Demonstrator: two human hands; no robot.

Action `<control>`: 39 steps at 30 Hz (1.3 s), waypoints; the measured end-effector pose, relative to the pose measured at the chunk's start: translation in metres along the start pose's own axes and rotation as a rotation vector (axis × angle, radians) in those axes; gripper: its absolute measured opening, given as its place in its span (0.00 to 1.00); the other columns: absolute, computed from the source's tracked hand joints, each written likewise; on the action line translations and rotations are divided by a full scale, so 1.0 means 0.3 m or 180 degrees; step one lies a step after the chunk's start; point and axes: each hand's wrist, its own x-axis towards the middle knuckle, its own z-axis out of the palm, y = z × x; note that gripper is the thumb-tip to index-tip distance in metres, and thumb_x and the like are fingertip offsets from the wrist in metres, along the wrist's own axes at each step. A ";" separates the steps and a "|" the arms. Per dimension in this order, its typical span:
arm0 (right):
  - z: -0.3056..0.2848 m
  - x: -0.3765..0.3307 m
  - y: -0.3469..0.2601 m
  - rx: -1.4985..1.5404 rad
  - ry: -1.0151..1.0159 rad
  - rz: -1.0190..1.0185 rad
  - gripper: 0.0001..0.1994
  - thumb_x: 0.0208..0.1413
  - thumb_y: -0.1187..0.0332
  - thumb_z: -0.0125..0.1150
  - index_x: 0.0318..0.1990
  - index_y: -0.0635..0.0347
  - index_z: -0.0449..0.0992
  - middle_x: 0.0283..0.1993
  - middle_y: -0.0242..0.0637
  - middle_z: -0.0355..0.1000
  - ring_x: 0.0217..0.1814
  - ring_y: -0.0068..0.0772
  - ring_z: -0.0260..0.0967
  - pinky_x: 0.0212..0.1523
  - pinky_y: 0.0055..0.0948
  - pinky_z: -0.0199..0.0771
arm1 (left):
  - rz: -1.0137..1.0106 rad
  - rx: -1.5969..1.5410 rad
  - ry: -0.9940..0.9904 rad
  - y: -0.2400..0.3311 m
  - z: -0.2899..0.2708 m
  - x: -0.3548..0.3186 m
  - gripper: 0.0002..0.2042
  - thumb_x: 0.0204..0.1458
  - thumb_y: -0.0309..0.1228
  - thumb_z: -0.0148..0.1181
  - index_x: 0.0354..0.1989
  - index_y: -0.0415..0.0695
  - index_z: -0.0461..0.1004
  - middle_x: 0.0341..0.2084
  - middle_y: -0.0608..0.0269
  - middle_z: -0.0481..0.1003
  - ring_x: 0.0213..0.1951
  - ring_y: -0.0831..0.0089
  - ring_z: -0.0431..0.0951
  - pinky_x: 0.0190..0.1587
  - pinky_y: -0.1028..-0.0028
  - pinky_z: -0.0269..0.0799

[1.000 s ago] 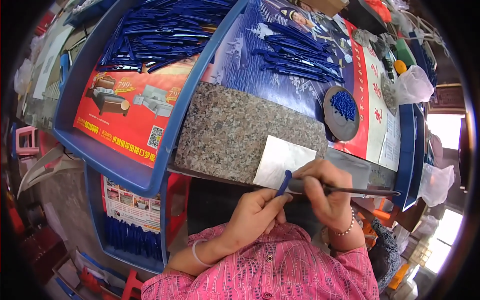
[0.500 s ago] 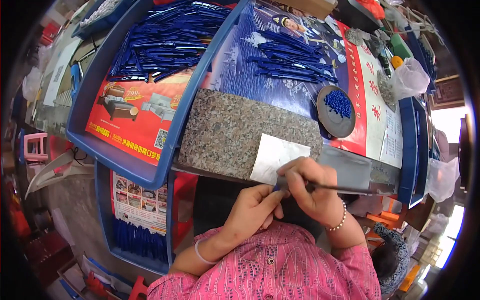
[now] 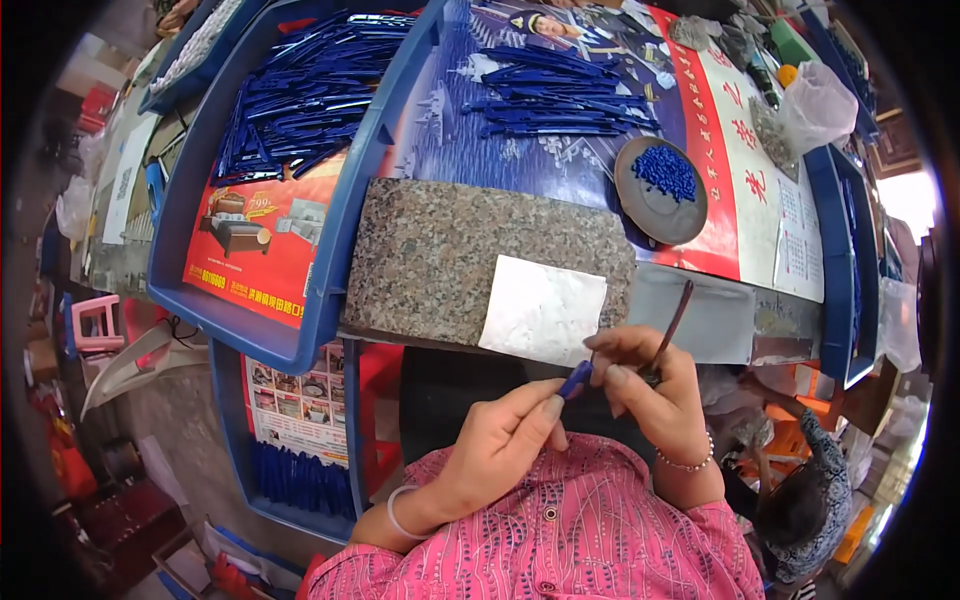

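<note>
Just beyond my lap, my left hand pinches a slim, glossy blue piece between thumb and fingers, its end pointing up and to the right. My right hand is close by, its fingertips near that end. A thin dark rod is held in the right hand and slants upward. Beyond the hands, a white paper sheet lies on a speckled granite slab. Right of the slab, a round brown dish holds many small blue pellets. Similar long blue pieces lie piled behind the slab.
At left, a blue tray holds a big heap of blue pieces. Below it, another blue tray has more of them. A further blue bin and a clear plastic bag are at right. Someone in a patterned sleeve sits at lower right.
The rod in my right hand has swung from nearly level to steeply upright. Both hands have drawn slightly apart, and more of the blue piece shows in my left hand.
</note>
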 end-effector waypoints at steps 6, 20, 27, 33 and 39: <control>-0.040 -0.018 0.033 0.0486 -0.0298 0.0332 0.10 0.53 0.73 0.54 0.42 0.67 0.72 0.28 0.32 0.70 0.22 0.14 0.63 0.21 0.13 0.60 | 0.0127 0.0630 -0.0016 0.027 0.050 -0.008 0.14 0.56 0.26 0.49 0.50 0.35 0.64 0.23 0.65 0.74 0.21 0.85 0.69 0.24 0.85 0.64; -0.082 -0.040 0.082 0.1216 -0.0180 0.0707 0.07 0.51 0.74 0.52 0.36 0.69 0.71 0.22 0.34 0.67 0.17 0.17 0.59 0.18 0.15 0.59 | -0.0738 -0.0610 -0.0432 0.012 0.102 0.020 0.10 0.57 0.25 0.45 0.47 0.37 0.60 0.25 0.59 0.72 0.23 0.80 0.72 0.27 0.83 0.68; -0.090 -0.038 0.079 0.1309 -0.0262 0.0784 0.07 0.51 0.73 0.52 0.36 0.69 0.71 0.23 0.33 0.68 0.17 0.15 0.60 0.18 0.14 0.59 | -0.1256 -0.1441 -0.0491 0.013 0.113 0.036 0.09 0.57 0.29 0.45 0.43 0.39 0.63 0.18 0.60 0.70 0.15 0.80 0.66 0.19 0.84 0.60; -0.088 -0.041 0.104 0.1353 -0.0236 0.0726 0.08 0.53 0.71 0.53 0.36 0.68 0.70 0.23 0.35 0.70 0.18 0.15 0.60 0.18 0.13 0.58 | -0.1746 -0.2486 -0.0673 0.002 0.102 0.053 0.09 0.59 0.32 0.41 0.41 0.40 0.63 0.13 0.64 0.64 0.09 0.82 0.57 0.13 0.83 0.53; -0.088 -0.043 0.101 0.1365 -0.0277 0.0786 0.07 0.53 0.71 0.54 0.35 0.67 0.69 0.23 0.35 0.70 0.18 0.15 0.60 0.18 0.13 0.57 | -0.1985 -0.2984 -0.0742 -0.014 0.092 0.060 0.09 0.60 0.31 0.39 0.41 0.39 0.62 0.12 0.67 0.62 0.07 0.84 0.55 0.10 0.82 0.49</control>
